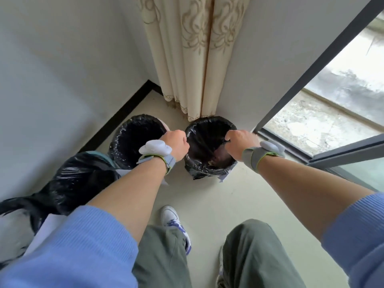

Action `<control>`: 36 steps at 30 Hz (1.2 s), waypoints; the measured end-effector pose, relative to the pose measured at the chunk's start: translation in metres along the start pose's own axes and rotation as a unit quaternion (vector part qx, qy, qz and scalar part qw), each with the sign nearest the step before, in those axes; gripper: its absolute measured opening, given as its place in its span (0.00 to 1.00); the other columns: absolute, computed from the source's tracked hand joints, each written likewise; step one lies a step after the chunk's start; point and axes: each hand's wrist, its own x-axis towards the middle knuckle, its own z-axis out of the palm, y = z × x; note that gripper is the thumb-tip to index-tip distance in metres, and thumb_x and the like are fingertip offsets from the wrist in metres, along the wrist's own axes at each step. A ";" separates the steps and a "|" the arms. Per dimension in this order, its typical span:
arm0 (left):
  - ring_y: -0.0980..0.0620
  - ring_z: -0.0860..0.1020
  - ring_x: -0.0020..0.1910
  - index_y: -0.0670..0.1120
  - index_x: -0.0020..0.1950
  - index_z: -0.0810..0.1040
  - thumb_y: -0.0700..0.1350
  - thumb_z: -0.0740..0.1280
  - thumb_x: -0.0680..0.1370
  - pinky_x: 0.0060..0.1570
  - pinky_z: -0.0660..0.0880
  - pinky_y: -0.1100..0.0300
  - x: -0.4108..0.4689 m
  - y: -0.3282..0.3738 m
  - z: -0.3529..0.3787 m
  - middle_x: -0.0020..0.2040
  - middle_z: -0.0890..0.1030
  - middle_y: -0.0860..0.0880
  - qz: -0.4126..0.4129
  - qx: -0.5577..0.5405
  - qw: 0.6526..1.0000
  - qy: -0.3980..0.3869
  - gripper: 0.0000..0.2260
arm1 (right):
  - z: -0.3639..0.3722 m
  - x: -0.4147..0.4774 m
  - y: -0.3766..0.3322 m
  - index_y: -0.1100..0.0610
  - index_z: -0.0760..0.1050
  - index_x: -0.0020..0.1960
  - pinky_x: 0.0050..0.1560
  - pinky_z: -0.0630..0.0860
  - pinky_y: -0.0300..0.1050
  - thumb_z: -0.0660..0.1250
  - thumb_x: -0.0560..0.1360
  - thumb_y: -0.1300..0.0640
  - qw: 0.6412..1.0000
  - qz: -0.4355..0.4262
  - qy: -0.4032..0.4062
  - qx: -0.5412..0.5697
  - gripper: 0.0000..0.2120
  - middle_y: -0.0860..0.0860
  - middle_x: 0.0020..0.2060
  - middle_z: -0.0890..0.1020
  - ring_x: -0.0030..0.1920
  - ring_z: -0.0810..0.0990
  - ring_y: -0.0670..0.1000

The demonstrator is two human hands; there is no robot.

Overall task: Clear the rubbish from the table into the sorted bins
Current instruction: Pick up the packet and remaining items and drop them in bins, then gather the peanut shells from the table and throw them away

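Two round bins lined with black bags stand on the floor in the room's corner. My left hand (176,142) is curled at the left rim of the right bin (207,171), fingers closed on its black liner (199,132). At the right rim, my right hand (242,140) pinches the same liner. Brownish rubbish (220,157) lies at the bottom of this bin. The middle bin (135,140) sits just left of my left hand, and its inside looks dark. No table is in view.
A third black-bagged bin (76,179) stands at the lower left, partly behind my left arm. A cream curtain (193,59) hangs in the corner behind the bins. A glass door frame (311,154) runs along the right. My feet stand on the pale floor (207,204).
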 end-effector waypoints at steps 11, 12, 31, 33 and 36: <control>0.40 0.79 0.44 0.44 0.53 0.80 0.44 0.61 0.78 0.42 0.76 0.55 -0.229 0.029 -0.194 0.47 0.83 0.43 -0.105 -0.063 0.986 0.110 0.09 | -0.206 -0.178 -0.114 0.54 0.79 0.58 0.50 0.77 0.46 0.60 0.77 0.55 0.980 -0.182 -0.002 -0.083 0.13 0.56 0.53 0.81 0.51 0.80 0.60; 0.41 0.79 0.43 0.45 0.52 0.80 0.45 0.62 0.78 0.41 0.75 0.56 -0.257 0.024 -0.210 0.48 0.83 0.44 -0.124 -0.067 0.983 0.118 0.09 | -0.220 -0.196 -0.130 0.54 0.79 0.57 0.49 0.77 0.46 0.60 0.77 0.55 0.977 -0.193 -0.002 -0.089 0.13 0.56 0.53 0.81 0.51 0.80 0.60; 0.46 0.76 0.41 0.47 0.58 0.77 0.47 0.59 0.79 0.42 0.74 0.57 -0.740 -0.217 -0.260 0.47 0.79 0.47 -0.418 -0.087 0.864 0.266 0.11 | -0.166 -0.548 -0.480 0.50 0.78 0.61 0.47 0.72 0.45 0.61 0.77 0.54 0.834 -0.531 0.037 -0.143 0.14 0.53 0.56 0.80 0.54 0.80 0.57; 0.46 0.77 0.42 0.46 0.58 0.76 0.47 0.59 0.79 0.42 0.74 0.58 -0.813 -0.257 -0.248 0.49 0.80 0.46 -0.449 -0.093 0.846 0.273 0.12 | -0.132 -0.613 -0.520 0.50 0.77 0.62 0.49 0.73 0.45 0.62 0.78 0.53 0.814 -0.563 0.027 -0.141 0.14 0.53 0.57 0.80 0.55 0.80 0.57; 0.45 0.78 0.45 0.44 0.60 0.76 0.46 0.59 0.79 0.45 0.74 0.59 -0.884 -0.296 -0.236 0.54 0.81 0.43 -0.476 -0.106 0.832 0.265 0.13 | -0.097 -0.677 -0.557 0.49 0.76 0.63 0.52 0.75 0.46 0.61 0.78 0.53 0.799 -0.582 0.011 -0.149 0.15 0.53 0.58 0.79 0.56 0.80 0.56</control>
